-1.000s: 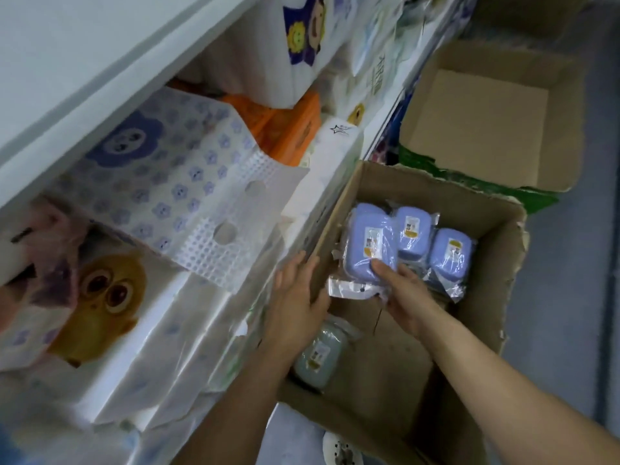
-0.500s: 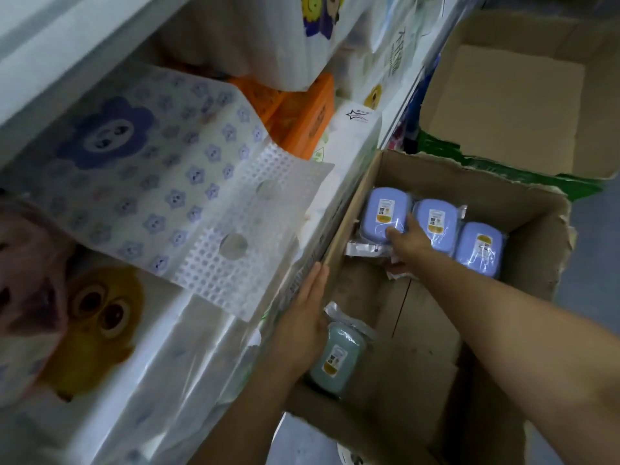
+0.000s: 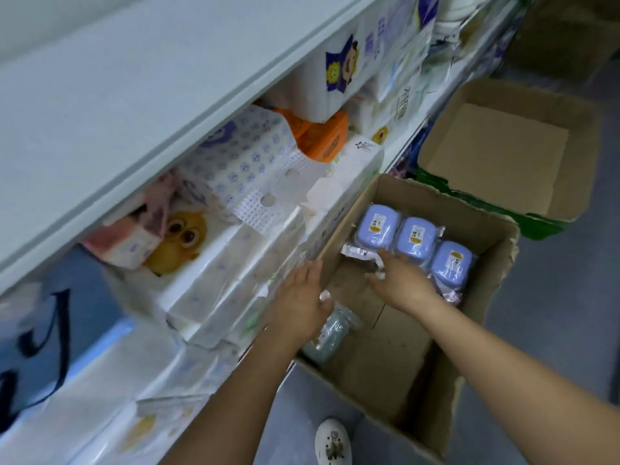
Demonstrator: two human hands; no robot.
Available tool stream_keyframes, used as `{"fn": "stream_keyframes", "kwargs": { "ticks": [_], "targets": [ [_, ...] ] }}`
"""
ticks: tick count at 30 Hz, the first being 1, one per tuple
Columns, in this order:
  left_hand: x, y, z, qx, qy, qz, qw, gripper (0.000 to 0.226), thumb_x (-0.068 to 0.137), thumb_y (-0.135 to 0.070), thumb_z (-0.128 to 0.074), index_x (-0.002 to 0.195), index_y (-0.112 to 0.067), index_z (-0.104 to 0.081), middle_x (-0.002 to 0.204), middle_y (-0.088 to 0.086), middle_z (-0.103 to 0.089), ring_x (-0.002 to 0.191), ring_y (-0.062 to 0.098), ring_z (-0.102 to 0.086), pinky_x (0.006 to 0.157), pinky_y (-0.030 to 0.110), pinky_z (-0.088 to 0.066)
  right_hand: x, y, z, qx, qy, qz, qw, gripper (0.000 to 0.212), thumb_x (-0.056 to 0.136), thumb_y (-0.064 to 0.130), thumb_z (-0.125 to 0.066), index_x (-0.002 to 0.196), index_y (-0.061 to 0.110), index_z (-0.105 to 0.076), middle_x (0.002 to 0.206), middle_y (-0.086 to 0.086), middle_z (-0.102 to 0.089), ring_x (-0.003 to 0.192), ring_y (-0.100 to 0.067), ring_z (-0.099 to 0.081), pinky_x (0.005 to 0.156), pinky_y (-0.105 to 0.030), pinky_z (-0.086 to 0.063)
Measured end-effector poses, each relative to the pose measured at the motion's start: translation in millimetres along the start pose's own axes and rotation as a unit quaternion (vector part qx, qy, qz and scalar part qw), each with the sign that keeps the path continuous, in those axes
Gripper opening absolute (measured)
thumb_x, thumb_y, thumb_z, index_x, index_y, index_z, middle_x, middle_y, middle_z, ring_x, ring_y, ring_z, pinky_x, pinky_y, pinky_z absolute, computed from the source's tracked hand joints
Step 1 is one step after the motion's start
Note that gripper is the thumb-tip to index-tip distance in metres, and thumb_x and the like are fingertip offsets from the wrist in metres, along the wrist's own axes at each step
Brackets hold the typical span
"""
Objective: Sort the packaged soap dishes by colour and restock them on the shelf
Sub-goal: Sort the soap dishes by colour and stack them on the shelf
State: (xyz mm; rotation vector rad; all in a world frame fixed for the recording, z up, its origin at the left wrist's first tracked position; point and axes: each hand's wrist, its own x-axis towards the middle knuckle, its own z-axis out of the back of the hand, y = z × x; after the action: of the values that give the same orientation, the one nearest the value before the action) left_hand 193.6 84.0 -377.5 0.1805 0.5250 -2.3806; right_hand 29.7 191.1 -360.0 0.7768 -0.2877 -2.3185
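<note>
Beside a shelf (image 3: 141, 135) crammed with tissue packs sits a cardboard box (image 3: 493, 263) on the floor — three blue soap dishes (image 3: 414, 234) lined along its far wall, seemingly grouped by colour. The right hand (image 3: 402, 283) hovers open beside them, holding nothing, while the left hand (image 3: 298, 300) spreads flat over a green soap dish (image 3: 330, 333) — likely reaching for it.

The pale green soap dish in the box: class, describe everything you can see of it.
The pale green soap dish is sealed in clear, crinkly plastic wrap and looks like a rounded plastic case. It lies alone on the floor of the cardboard box, by the wall nearest the shelf, apart from the three blue dishes at the far end. The left hand hovers over its upper end and hides it; whether they touch cannot be told. Its label is not readable.
</note>
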Motion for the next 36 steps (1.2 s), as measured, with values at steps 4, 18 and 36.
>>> {"fn": "stream_keyframes", "kwargs": {
  "ticks": [4,18,36],
  "targets": [
    [-80,-12,18,0.041,-0.080,0.037,0.995,0.076,0.094,-0.052,-0.048,0.156,-0.024,-0.014,0.158,-0.001,-0.028,0.145,0.021,-0.025,0.116,0.038,-0.024,-88,13,-5,-0.111,-0.092,0.116,0.983,0.061,0.094,0.045,-0.049,0.148,0.023,-0.032,0.145,-0.007,-0.038,0.131,-0.031,-0.038,0.104,-0.046,-0.037],
    [-402,24,26,0.001,-0.326,0.226,0.918,0.072,0.087,-0.060,-0.044,0.147,-0.020,-0.038,0.129,0.002,-0.059,0.111,0.025,-0.059,0.084,0.041,-0.051,-328,100,-86,-0.085,-0.108,0.457,0.879,0.061,0.089,0.049,-0.041,0.144,0.022,-0.037,0.139,-0.007,-0.049,0.122,-0.029,-0.052,0.092,-0.045,-0.046],
    [-821,191,-105,-0.097,-0.268,0.534,0.796,0.068,0.089,-0.053,-0.051,0.147,-0.020,-0.038,0.139,0.005,-0.052,0.122,0.030,-0.053,0.090,0.041,-0.048,-594,269,-395,-0.167,0.131,0.648,0.732,0.062,0.081,0.040,-0.065,0.137,0.018,-0.048,0.132,-0.008,-0.053,0.116,-0.032,-0.054,0.082,-0.044,-0.051]
  ]
}}
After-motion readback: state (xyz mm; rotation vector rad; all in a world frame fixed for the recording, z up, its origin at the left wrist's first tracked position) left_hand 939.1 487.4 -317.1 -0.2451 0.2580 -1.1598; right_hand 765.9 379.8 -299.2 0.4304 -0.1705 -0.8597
